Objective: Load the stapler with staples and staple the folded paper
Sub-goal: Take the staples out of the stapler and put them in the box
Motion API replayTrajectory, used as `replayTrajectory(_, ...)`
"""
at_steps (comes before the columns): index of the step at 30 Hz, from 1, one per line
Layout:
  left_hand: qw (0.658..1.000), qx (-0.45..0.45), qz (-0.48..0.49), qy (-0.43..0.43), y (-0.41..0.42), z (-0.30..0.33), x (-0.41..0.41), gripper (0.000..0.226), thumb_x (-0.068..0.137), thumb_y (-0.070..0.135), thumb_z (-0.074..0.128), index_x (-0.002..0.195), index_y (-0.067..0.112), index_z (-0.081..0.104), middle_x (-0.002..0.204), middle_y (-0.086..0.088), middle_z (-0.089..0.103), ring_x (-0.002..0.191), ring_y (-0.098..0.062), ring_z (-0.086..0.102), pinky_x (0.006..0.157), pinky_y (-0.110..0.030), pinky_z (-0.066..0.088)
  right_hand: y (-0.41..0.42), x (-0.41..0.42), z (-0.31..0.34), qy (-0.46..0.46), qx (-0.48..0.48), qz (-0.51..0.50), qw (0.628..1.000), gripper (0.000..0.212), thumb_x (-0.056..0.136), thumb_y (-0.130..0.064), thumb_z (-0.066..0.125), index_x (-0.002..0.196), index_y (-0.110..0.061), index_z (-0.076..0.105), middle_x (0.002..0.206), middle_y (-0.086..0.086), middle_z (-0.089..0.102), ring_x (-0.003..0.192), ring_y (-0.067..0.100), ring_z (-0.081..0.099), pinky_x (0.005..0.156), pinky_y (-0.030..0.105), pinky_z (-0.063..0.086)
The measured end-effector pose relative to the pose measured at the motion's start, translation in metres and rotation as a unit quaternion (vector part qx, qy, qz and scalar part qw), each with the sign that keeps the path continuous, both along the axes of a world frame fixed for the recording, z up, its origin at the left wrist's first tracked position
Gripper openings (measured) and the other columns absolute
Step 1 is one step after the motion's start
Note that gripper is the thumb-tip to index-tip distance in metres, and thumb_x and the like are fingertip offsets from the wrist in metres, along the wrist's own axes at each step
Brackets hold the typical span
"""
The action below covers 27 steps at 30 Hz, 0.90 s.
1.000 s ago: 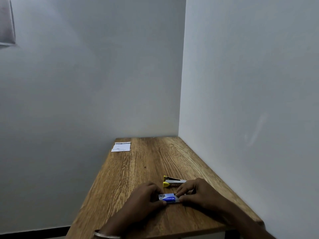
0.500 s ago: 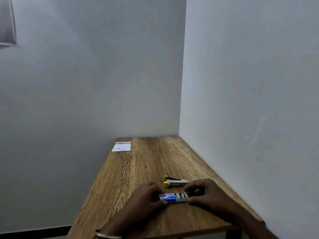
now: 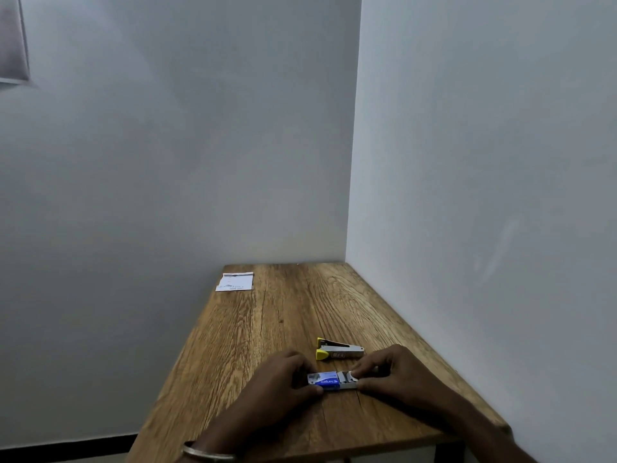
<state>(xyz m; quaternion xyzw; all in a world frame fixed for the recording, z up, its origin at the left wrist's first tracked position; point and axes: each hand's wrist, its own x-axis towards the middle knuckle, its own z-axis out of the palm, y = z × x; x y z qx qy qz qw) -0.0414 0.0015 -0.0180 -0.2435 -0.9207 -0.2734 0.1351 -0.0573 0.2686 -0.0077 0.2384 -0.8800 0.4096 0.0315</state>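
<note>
A small blue and white staple box (image 3: 325,380) lies near the front of the wooden table (image 3: 283,329). My left hand (image 3: 283,379) pinches its blue sleeve from the left. My right hand (image 3: 390,372) grips the inner tray (image 3: 347,380), which sticks out of the sleeve to the right. Just behind the box lies a silver stapler (image 3: 339,350) with a yellow tip, on its side and untouched. The folded white paper (image 3: 235,282) rests at the far left corner of the table.
The table sits in a corner, with one grey wall (image 3: 484,195) along its right edge and another behind it. Its left and front edges drop off to the floor. A metal bangle (image 3: 207,454) circles my left wrist.
The inner tray has slid out of the blue sleeve to the right as my right hand pulled away from my left. The stapler and paper have not moved.
</note>
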Motion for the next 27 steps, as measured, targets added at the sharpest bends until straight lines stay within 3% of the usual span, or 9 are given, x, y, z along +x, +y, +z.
replayTrajectory(7,1.000,0.000,0.000,0.001,0.000,0.001,0.000,0.029,0.085,0.046,0.068,0.109,0.029,0.065,0.111,0.015,0.059,0.095,-0.001,0.054,0.085,-0.025,0.051,-0.007,0.002,0.003,0.026,0.003,0.015,1.000,0.022,0.075,-0.056,0.078,0.093,-0.042,0.079,0.100,-0.020,0.075,0.098,0.002,0.067,0.074,0.020,0.055)
replayTrajectory(17,1.000,0.002,0.007,0.008,-0.001,0.000,-0.002,0.029,0.084,0.048,0.069,0.107,0.029,0.067,0.109,0.013,0.060,0.095,-0.003,0.054,0.085,-0.029,0.051,-0.015,0.001,0.007,0.046,0.005,0.043,0.998,0.017,0.079,-0.044,0.079,0.094,-0.037,0.081,0.098,-0.020,0.076,0.098,0.000,0.068,0.075,0.013,0.054)
replayTrajectory(22,1.000,0.007,0.003,0.003,-0.001,0.000,-0.002,0.028,0.084,0.047,0.069,0.105,0.029,0.067,0.108,0.013,0.060,0.093,-0.004,0.056,0.084,-0.030,0.052,-0.020,-0.002,0.008,0.046,0.029,0.053,0.997,0.019,0.081,-0.037,0.079,0.098,-0.031,0.081,0.100,-0.018,0.075,0.101,-0.001,0.067,0.082,0.018,0.057)
replayTrajectory(27,1.000,0.007,0.005,0.003,-0.002,0.000,-0.003,0.029,0.084,0.048,0.069,0.105,0.030,0.067,0.107,0.014,0.060,0.093,-0.003,0.055,0.084,-0.029,0.052,-0.021,-0.003,0.004,0.048,0.017,0.042,0.998,0.021,0.079,-0.044,0.078,0.098,-0.036,0.080,0.099,-0.020,0.075,0.100,-0.002,0.067,0.077,0.015,0.056)
